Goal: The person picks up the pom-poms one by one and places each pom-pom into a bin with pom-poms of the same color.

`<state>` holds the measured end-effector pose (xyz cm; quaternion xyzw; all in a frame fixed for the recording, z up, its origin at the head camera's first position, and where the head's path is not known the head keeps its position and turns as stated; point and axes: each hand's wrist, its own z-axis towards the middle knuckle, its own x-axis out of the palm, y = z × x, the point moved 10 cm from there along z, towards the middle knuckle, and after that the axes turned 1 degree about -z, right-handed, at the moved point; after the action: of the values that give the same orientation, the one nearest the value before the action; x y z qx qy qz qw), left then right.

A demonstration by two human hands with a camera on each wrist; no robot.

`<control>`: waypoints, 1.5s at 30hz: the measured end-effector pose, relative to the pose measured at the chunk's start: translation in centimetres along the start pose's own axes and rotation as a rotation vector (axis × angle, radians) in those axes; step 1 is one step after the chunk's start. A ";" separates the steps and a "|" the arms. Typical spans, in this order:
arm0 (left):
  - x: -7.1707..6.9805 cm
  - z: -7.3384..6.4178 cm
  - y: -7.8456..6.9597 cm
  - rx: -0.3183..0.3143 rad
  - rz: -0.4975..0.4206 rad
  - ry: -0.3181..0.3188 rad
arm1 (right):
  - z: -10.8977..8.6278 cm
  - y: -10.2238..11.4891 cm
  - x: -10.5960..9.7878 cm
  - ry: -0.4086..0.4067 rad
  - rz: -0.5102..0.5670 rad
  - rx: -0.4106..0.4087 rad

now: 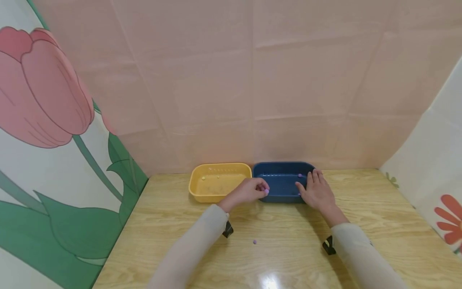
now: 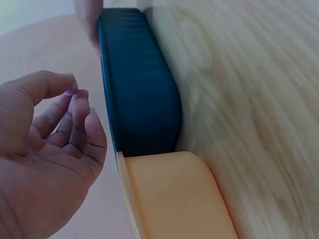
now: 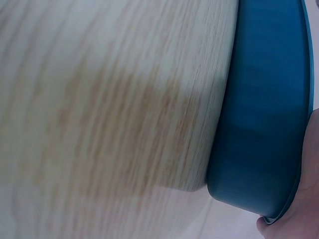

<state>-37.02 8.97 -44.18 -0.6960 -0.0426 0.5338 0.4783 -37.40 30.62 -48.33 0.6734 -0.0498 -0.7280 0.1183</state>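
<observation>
Between thumb and fingertips my left hand (image 1: 248,190) pinches a small purple ball (image 1: 266,191), held over the near left corner of a dark blue tray (image 1: 279,199). The left wrist view shows that ball (image 2: 71,91) mostly covered by the fingers. My right hand (image 1: 318,193) rests on the tray's right end with fingers spread, the thumb reaching inward. Inside the blue tray, a purple ball (image 1: 300,175) lies near the far right corner, and a second sits close to the right thumb.
A yellow tray (image 1: 207,198) stands against the blue one's left side, with small pale yellow balls (image 1: 203,178) inside. A loose purple ball (image 1: 254,242) lies on the wooden table (image 1: 281,233) nearer to me. A pink sheet (image 1: 252,88) hangs right behind the trays.
</observation>
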 end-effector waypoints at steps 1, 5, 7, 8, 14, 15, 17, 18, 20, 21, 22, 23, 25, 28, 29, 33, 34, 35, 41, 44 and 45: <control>-0.1 0.2 0.1 -0.004 -0.013 -0.002 | 0.0 0.0 0.0 0.000 -0.003 0.002; -0.3 1.0 0.4 -0.021 -0.058 -0.016 | 0.0 0.0 0.0 -0.004 -0.005 0.006; -0.5 1.5 0.6 -0.038 -0.068 -0.024 | 0.0 0.0 0.0 -0.002 -0.005 0.006; -0.6 1.8 0.7 -0.042 -0.063 -0.030 | 0.0 0.0 0.0 -0.002 -0.003 0.006; -1.2 3.6 0.7 -0.066 -0.034 -0.063 | 0.0 0.1 0.0 0.003 0.001 0.008; -1.2 3.8 0.7 -0.071 -0.033 -0.065 | 0.0 0.1 0.0 0.002 0.001 0.008; -1.2 4.3 0.7 -0.083 -0.029 -0.064 | 0.0 0.0 0.0 0.001 -0.001 0.011; -1.1 4.5 0.8 -0.088 -0.026 -0.063 | 0.0 0.0 0.0 0.002 -0.002 0.012; -1.0 4.8 0.8 -0.092 -0.027 -0.060 | 0.0 -0.1 0.0 0.003 0.001 0.015; -1.0 4.9 0.8 -0.094 -0.028 -0.058 | 0.0 0.0 0.0 0.003 0.001 0.015; -1.0 5.0 0.8 -0.095 -0.028 -0.058 | 0.0 0.0 0.0 0.004 0.001 0.017; -0.9 5.1 0.8 -0.095 -0.028 -0.058 | 0.0 0.0 0.0 0.004 0.002 0.019; -0.9 5.4 0.8 -0.096 -0.031 -0.058 | 0.0 0.0 0.0 0.003 0.008 0.022; -0.8 5.6 0.8 -0.093 -0.030 -0.063 | 0.0 0.0 0.0 0.002 0.006 0.029; -0.8 5.7 0.8 -0.092 -0.028 -0.065 | 0.0 0.1 0.0 0.002 0.007 0.030; -0.9 5.8 0.6 -0.098 -0.021 -0.077 | 0.0 0.0 0.0 0.003 0.002 0.034; -1.0 5.9 0.6 -0.100 -0.017 -0.082 | 0.0 0.0 0.0 0.003 0.000 0.034; -1.0 5.9 0.6 -0.102 -0.016 -0.087 | 0.0 0.1 0.0 0.002 -0.002 0.034; -1.3 6.2 0.7 -0.104 -0.025 -0.119 | 0.0 0.1 -0.1 -0.002 -0.009 0.034; -1.5 6.1 0.9 -0.105 -0.025 -0.125 | 0.0 0.1 -0.1 0.000 0.000 0.031; -1.6 6.0 1.0 -0.106 -0.036 -0.123 | -0.1 0.1 -0.1 0.001 0.005 0.030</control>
<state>-42.85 11.30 -43.60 -0.6854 -0.1127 0.5640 0.4466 -37.33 30.54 -48.25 0.6755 -0.0623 -0.7265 0.1098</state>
